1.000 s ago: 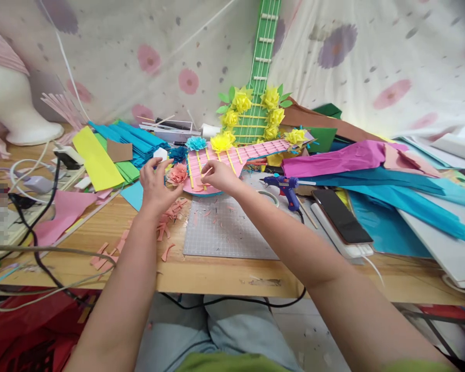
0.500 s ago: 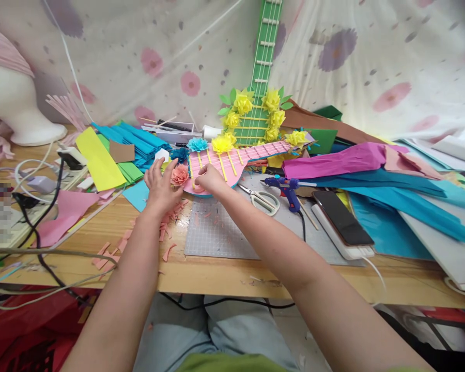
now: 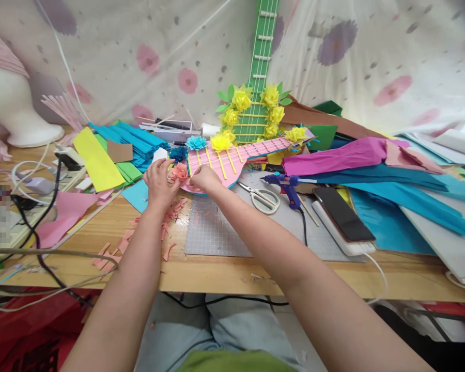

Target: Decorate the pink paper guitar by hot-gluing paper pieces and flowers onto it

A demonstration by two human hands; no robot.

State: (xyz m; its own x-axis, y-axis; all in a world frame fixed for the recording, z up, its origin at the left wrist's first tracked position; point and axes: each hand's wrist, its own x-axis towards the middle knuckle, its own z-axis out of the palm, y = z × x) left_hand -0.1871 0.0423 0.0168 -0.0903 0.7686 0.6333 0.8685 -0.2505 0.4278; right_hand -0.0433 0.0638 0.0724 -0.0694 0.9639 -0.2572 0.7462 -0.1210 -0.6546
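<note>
A small pink paper guitar with yellow strips and paper flowers lies at the back of a grey cutting mat. My left hand is curled with its fingertips on a salmon paper flower at the guitar's left edge. My right hand rests on the guitar's body right beside that flower, fingers bent and pressed together; what it pinches, if anything, is hidden. Salmon paper scraps lie under my left wrist.
A tall green paper guitar with yellow flowers leans against the cloth backdrop. Scissors, a blue glue gun and a phone lie right of the mat. Coloured paper stacks sit at the left, crepe paper at the right, cables far left.
My right hand moved down-left onto the guitar body beside the flower. My left hand's fingers closed onto the salmon flower. The scissors, hidden before, now show.
</note>
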